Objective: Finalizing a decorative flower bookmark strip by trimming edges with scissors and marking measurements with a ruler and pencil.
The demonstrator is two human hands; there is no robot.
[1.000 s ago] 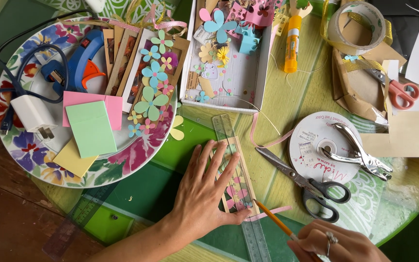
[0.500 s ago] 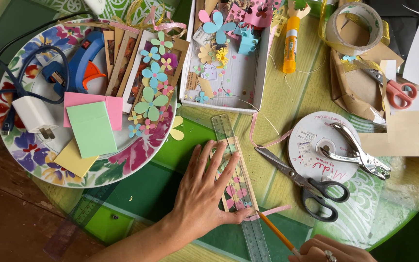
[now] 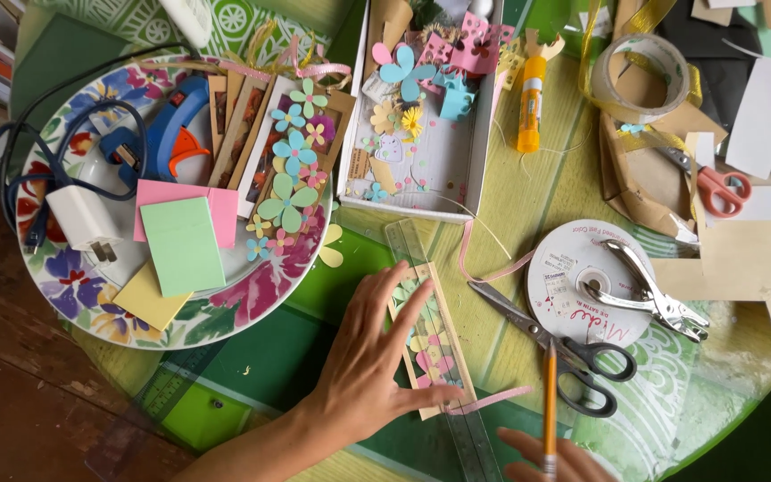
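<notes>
Now left hand [image 3: 363, 370] flat on bookmark [image 3: 433, 344]; right hand [image 3: 546, 460] holding pencil [image 3: 550, 393].

The bookmark [image 3: 430, 344] is a narrow tan card strip with a window full of small pastel paper flowers; it lies flat on the green table, slanted, its near end toward the person. A clear ruler [image 3: 443, 357] lies lengthwise under or just beside it, running past both of its ends. The left hand [image 3: 372, 357] presses on the bookmark with fingers spread, and the right hand [image 3: 546, 460] holds an orange pencil [image 3: 550, 393] upright, tip just right of the bookmark's near end.
</notes>
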